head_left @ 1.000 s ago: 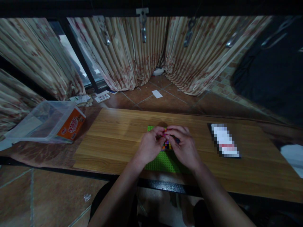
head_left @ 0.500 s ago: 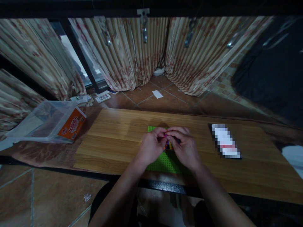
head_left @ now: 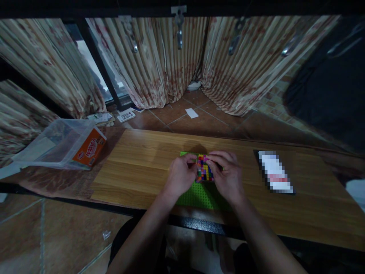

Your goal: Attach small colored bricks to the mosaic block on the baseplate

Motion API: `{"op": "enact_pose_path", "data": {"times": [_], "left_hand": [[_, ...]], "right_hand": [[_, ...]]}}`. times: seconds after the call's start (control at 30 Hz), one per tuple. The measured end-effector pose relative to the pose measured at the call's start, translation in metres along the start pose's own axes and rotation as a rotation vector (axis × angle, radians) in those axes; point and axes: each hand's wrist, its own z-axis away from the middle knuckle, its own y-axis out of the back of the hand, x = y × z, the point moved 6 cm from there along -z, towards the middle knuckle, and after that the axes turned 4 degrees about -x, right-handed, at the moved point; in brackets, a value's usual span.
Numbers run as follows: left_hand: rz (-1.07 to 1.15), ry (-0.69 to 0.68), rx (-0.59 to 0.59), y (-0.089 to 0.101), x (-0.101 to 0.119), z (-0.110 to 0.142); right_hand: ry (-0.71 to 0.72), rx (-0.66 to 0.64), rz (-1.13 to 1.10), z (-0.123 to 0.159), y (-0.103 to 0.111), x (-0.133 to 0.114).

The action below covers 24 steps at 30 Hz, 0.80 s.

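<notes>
A green studded baseplate lies on the wooden table in front of me. A patch of small multicoloured bricks sits on its far part. My left hand rests at the patch's left edge with fingers curled and pinched together. My right hand is at the patch's right edge, its fingers bent over the bricks. Whether either hand holds a loose brick is hidden by the fingers.
A clear plastic box with an orange label lies tipped on a cloth at the left. A dark flat object with a blurred face lies on the table's right. Curtains hang behind; papers lie on the tiled floor.
My fingertips have drawn apart a little, so the patch of coloured bricks between them now shows. The view has shifted slightly.
</notes>
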Motion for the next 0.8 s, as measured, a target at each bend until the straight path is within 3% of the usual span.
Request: {"op": "enact_pose_path", "data": {"times": [0.2,0.57,0.8], "left_hand": [[-0.183,0.001,-0.073,0.002,0.002,0.001],[-0.223,-0.074,-0.137,-0.003,0.009,0.004],[-0.223,-0.080,-0.110,-0.003,0.008,0.004]], "right_hand": [[0.043,-0.056,0.089,0.000,-0.009,0.005],[0.001,-0.048,0.083,-0.002,-0.014,0.009],[-0.044,-0.044,0.049,-0.002,-0.014,0.009]]}}
